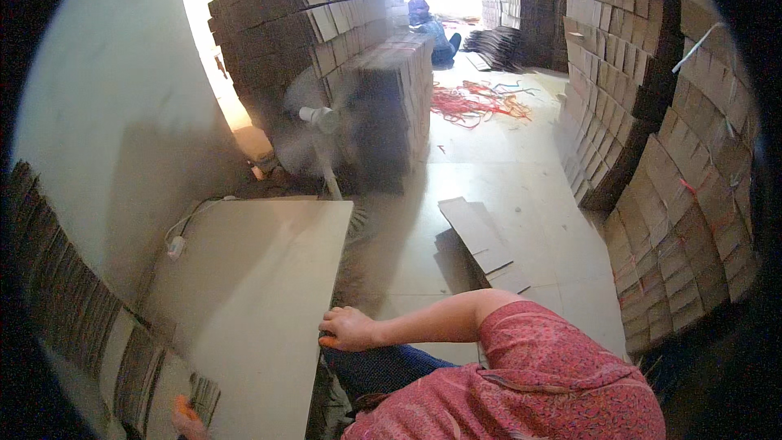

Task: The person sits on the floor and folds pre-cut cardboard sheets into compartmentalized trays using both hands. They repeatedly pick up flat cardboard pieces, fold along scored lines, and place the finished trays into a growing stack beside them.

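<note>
At the lower left, my left hand (189, 422), with orange covering on a finger, is closed at the side of a small bundle of cardboard pieces (207, 398); its lower part is cut off by the dark rim. My right hand (350, 329) rests at the right edge of a pale tabletop (261, 269), above my knee in dark blue cloth (379, 371). Its fingers are curled, one with an orange covering, and what lies under them is hidden. More brown cardboard pieces (61, 285) stand in a long row along the tabletop's left side.
A running fan (320, 120) stands beyond the table, before tall cardboard stacks (346, 8). More stacks (611, 57) line the right. Flat cardboard sheets (476, 236) and red straps (476, 102) lie on the floor. Another person (438, 33) sits far back. A white plug (175, 246) lies on the table.
</note>
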`<move>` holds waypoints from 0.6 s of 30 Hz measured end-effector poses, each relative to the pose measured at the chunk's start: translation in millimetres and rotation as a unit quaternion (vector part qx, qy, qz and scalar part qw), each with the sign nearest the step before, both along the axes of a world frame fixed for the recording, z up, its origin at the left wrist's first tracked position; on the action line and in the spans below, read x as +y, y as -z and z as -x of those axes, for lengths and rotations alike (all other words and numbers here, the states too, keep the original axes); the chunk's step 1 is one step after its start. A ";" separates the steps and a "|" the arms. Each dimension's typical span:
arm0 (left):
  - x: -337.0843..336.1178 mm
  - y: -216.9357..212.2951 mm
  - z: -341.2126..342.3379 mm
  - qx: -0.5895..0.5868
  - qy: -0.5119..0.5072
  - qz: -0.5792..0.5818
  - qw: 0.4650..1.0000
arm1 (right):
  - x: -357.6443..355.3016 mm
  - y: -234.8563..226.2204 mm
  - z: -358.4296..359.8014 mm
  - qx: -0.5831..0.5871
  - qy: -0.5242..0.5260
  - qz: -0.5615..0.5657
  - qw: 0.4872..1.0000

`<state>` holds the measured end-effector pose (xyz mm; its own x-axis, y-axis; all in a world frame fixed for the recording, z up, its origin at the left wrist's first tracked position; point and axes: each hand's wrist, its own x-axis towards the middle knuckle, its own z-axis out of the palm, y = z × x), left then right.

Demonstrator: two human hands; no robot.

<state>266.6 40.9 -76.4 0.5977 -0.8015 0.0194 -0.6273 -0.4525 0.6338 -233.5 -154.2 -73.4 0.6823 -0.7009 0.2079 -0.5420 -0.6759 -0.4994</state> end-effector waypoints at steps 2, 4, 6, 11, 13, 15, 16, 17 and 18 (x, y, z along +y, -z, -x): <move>9.2 -20.4 102.3 0.062 0.003 -0.004 0.998 | 0.6 0.3 5.9 -0.009 0.010 0.010 1.000; 28.4 -68.0 222.1 -0.015 0.005 -0.055 0.998 | 0.3 2.3 2.7 -0.007 0.007 0.006 1.000; 64.5 12.5 185.7 -0.130 0.121 0.017 0.984 | 1.5 -1.9 -3.3 -0.008 -0.008 0.008 1.000; 62.0 17.8 196.7 -0.160 0.156 0.071 0.972 | 2.4 -1.1 -0.5 0.013 -0.003 0.007 1.000; 60.3 11.0 203.2 -0.135 0.155 0.091 0.974 | 1.5 1.7 -2.8 0.010 -0.009 0.009 1.000; 61.0 14.2 194.4 -0.182 0.179 0.083 0.963 | 3.1 0.5 -3.3 0.007 0.001 0.014 1.000; 62.4 18.1 191.0 -0.204 0.188 0.081 0.957 | 3.6 -1.1 -3.1 0.008 0.003 0.018 1.000; 63.6 21.9 188.4 -0.205 0.182 0.073 0.959 | 3.6 -1.2 -3.4 0.008 0.003 0.012 1.000; 64.6 25.7 186.1 -0.206 0.176 0.065 0.961 | 3.5 -1.2 -4.2 0.009 0.003 0.006 1.000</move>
<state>80.4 105.6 -102.1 0.2109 -0.9275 0.3086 -0.9363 -0.1010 0.3363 -229.4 -150.7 -72.2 0.6822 -0.7023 0.2037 -0.5544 -0.6784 -0.4821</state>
